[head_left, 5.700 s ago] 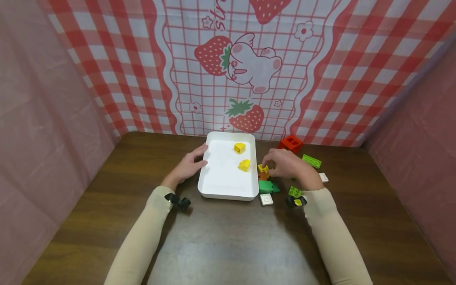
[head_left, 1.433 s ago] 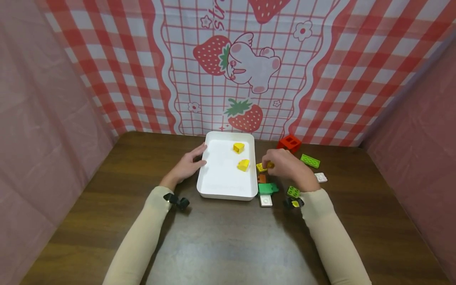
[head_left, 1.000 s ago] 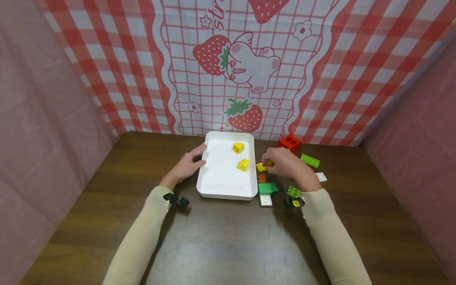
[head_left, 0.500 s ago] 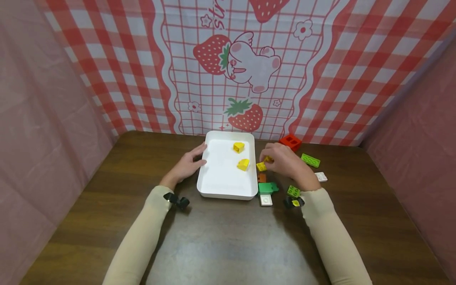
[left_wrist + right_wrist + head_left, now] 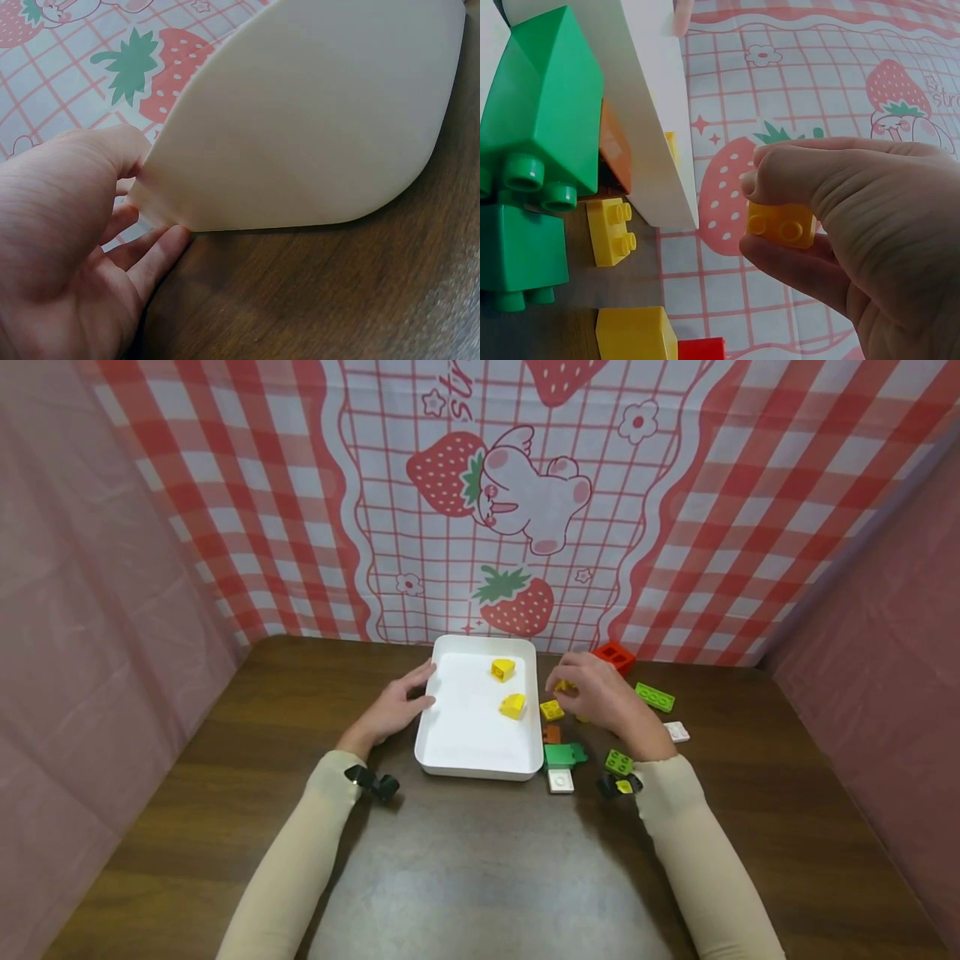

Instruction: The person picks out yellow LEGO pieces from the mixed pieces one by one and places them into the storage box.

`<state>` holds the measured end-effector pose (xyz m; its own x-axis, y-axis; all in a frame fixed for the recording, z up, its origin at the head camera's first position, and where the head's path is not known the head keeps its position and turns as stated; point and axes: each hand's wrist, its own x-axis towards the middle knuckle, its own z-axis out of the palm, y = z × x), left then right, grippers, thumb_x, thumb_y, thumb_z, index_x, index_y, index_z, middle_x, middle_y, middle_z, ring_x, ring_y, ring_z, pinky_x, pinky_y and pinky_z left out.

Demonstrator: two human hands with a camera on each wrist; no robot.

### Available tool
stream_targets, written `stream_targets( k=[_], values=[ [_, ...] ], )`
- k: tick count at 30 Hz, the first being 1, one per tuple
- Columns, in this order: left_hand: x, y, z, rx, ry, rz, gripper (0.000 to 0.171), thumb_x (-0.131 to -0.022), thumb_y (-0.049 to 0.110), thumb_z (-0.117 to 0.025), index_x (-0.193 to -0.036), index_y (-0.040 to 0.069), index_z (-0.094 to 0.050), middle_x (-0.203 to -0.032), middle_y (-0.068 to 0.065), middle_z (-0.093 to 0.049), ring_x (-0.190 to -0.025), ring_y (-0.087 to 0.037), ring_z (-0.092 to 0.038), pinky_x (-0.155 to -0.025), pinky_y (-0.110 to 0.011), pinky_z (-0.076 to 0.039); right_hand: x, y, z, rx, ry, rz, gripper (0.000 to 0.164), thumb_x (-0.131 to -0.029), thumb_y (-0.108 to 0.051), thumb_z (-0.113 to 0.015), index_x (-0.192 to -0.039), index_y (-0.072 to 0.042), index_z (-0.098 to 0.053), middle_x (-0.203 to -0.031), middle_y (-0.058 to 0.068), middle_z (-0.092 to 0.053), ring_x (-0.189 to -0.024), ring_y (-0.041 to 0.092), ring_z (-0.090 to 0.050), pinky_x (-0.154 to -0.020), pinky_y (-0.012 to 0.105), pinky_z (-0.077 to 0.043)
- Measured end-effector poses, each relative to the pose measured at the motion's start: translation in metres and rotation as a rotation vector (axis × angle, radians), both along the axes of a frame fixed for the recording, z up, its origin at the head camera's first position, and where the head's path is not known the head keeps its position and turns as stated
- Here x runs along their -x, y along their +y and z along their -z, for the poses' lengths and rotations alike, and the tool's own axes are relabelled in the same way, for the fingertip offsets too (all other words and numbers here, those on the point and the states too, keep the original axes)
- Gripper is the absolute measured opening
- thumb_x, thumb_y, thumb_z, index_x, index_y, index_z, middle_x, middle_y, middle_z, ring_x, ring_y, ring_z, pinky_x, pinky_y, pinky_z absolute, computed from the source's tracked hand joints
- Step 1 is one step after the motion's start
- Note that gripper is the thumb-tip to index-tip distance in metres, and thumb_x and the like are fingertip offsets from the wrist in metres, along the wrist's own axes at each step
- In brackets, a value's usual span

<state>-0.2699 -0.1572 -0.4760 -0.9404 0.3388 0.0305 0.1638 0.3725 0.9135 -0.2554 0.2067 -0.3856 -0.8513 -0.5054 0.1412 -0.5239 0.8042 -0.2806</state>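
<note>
My left hand (image 5: 390, 708) touches the left wall of the white tray (image 5: 472, 739) with thumb and fingers, as the left wrist view (image 5: 82, 225) also shows. Two wedge-shaped yellow bricks (image 5: 513, 707) lie inside the tray. Beyond its right wall, my right hand (image 5: 596, 692) pinches a small yellow brick (image 5: 781, 223) between thumb and fingers, its studs visible in the right wrist view. A second yellow brick (image 5: 552, 710) rests on the table below that hand, by the tray. The held brick is partly covered by the fingers in the head view.
Along the tray's right side lie an orange brick (image 5: 552, 734), green bricks (image 5: 558, 756) and a white piece (image 5: 560, 781). Farther right are lime bricks (image 5: 655, 697), another white piece (image 5: 676, 732) and a red block (image 5: 613, 658). A strawberry-print cloth (image 5: 517, 602) hangs behind the table.
My right hand has moved slightly farther away from the body with the small yellow brick, uncovering more of the yellow brick beside the tray. The left hand and tray have stayed put.
</note>
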Motion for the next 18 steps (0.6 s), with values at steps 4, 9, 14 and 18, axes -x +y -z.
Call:
stream_targets(
  k=[4, 9, 14, 18],
  values=[
    [-0.0002, 0.0008, -0.0014, 0.004, -0.004, -0.003, 0.068, -0.114, 0.007, -0.059, -0.176, 0.004, -0.031, -0.191, -0.013, -0.018, -0.179, -0.038, -0.014, -0.145, -0.061, -0.018, 0.0007, -0.0005, 0.0002, -0.009, -0.011, 0.003, 0.017, -0.098, -0.005, -0.084, -0.115, -0.007, -0.085, -0.118, 0.014, -0.077, -0.106, 0.032, -0.067, -0.098, 0.051, -0.068],
    [0.0012, 0.0025, -0.0023, 0.008, 0.0, 0.0, 0.068, -0.114, 0.009, -0.059, -0.176, 0.004, -0.031, -0.191, -0.012, -0.019, -0.179, -0.038, -0.015, -0.145, -0.061, -0.019, 0.0013, -0.0007, -0.001, -0.013, -0.008, 0.012, 0.019, -0.097, -0.006, -0.085, -0.116, -0.007, -0.086, -0.118, 0.014, -0.077, -0.106, 0.031, -0.068, -0.098, 0.051, -0.069],
    [0.0006, 0.0016, -0.0021, 0.016, -0.003, 0.0, 0.068, -0.114, 0.009, -0.059, -0.176, 0.004, -0.031, -0.191, -0.013, -0.019, -0.179, -0.038, -0.014, -0.145, -0.062, -0.018, 0.0019, -0.0011, 0.0008, -0.003, -0.014, 0.011, 0.019, -0.097, -0.006, -0.085, -0.116, -0.006, -0.086, -0.118, 0.014, -0.077, -0.105, 0.031, -0.068, -0.098, 0.051, -0.069],
    [-0.0005, 0.0, -0.0018, 0.011, -0.008, -0.001, 0.068, -0.115, 0.009, -0.058, -0.176, 0.004, -0.03, -0.191, -0.013, -0.018, -0.179, -0.039, -0.014, -0.145, -0.062, -0.017, 0.0043, -0.0021, 0.0017, 0.0, -0.021, 0.002, 0.019, -0.097, -0.006, -0.084, -0.116, -0.007, -0.086, -0.118, 0.014, -0.077, -0.105, 0.031, -0.068, -0.097, 0.051, -0.068]
  ],
)
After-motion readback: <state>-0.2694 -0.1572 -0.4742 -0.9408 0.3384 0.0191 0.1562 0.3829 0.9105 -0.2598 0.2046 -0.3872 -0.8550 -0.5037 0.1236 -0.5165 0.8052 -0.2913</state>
